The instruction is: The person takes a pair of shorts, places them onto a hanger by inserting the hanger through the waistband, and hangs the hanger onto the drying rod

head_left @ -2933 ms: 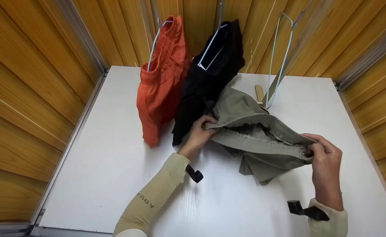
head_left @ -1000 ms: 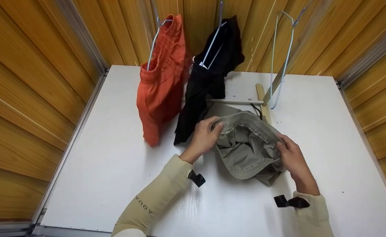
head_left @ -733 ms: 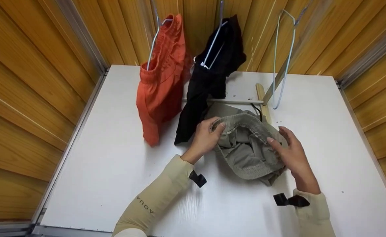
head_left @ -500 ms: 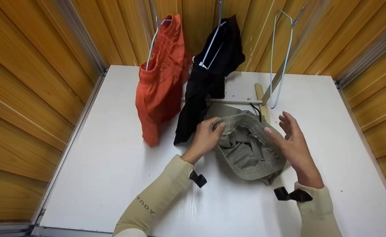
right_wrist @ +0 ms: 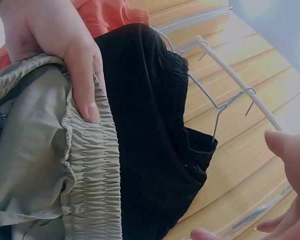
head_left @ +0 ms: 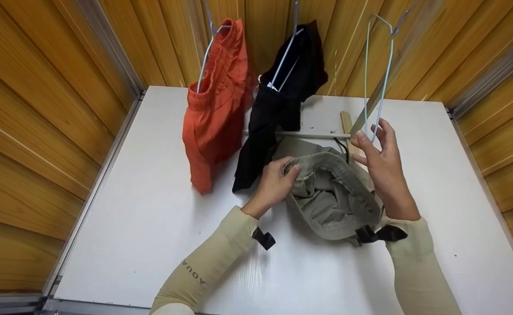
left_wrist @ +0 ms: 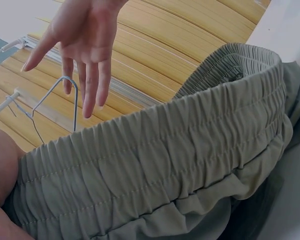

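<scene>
My left hand [head_left: 276, 183] pinches the elastic waistband of grey-green shorts [head_left: 324, 210], thumb inside the opening and fingers outside. The waistband gapes upward, and the rest of the shorts lies bunched behind and below it. In the left wrist view the gathered waistband [left_wrist: 155, 170] fills the middle. My right hand [head_left: 387, 175] is off the shorts, thumb and fingers spread at the lower end of a bare light-blue wire hanger [head_left: 389, 65]. The right wrist view shows the right thumb and fingers [right_wrist: 295, 175] apart with nothing held between them.
Orange shorts [head_left: 214, 127] and black shorts [head_left: 273, 113] hang on wire hangers to the left. A wooden stand foot [head_left: 346, 120] and a pale crossbar [head_left: 317, 134] sit behind the grey-green shorts. Wood-panelled walls [head_left: 42, 131] enclose the white table [head_left: 151, 197].
The shorts came inward and their waistband turned open upward. My right hand let go of the waistband and moved up and away to the bare hanger's lower end; the left kept its grip.
</scene>
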`<move>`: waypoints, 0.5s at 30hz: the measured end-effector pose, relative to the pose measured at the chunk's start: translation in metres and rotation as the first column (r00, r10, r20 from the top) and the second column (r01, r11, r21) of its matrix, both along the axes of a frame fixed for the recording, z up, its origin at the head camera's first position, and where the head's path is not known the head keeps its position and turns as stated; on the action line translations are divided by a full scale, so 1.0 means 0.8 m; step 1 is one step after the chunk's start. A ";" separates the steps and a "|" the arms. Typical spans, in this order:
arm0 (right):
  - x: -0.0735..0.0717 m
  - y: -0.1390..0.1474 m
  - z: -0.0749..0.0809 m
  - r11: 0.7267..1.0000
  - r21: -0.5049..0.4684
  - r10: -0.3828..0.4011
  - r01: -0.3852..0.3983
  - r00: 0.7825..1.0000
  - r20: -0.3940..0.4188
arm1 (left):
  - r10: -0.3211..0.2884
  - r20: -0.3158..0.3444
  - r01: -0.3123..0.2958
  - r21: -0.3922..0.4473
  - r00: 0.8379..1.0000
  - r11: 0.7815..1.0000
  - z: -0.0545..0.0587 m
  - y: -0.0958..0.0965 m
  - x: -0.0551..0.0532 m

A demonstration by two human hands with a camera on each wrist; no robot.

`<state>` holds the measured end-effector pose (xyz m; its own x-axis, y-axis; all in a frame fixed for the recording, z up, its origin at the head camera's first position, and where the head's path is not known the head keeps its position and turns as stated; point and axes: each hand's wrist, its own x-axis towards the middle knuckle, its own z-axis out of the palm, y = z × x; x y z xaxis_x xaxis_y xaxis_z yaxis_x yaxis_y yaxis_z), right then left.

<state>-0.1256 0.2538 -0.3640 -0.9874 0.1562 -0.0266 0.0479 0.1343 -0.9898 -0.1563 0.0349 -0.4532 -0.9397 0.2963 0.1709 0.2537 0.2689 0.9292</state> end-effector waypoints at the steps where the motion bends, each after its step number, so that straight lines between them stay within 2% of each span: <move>1: -0.002 -0.001 0.001 1.000 -0.012 -0.010 0.010 1.000 -0.005 | 0.000 0.002 0.000 0.001 1.000 1.000 0.000 0.000 0.000; 6: -0.012 -0.003 0.004 0.998 -0.049 -0.029 0.028 0.999 -0.014 | 0.002 0.008 -0.002 0.004 1.000 1.000 0.001 0.000 0.001; 15: -0.026 0.000 0.003 0.999 0.002 -0.051 0.051 0.999 0.004 | 0.007 0.003 -0.007 -0.005 1.000 1.000 0.002 0.000 0.000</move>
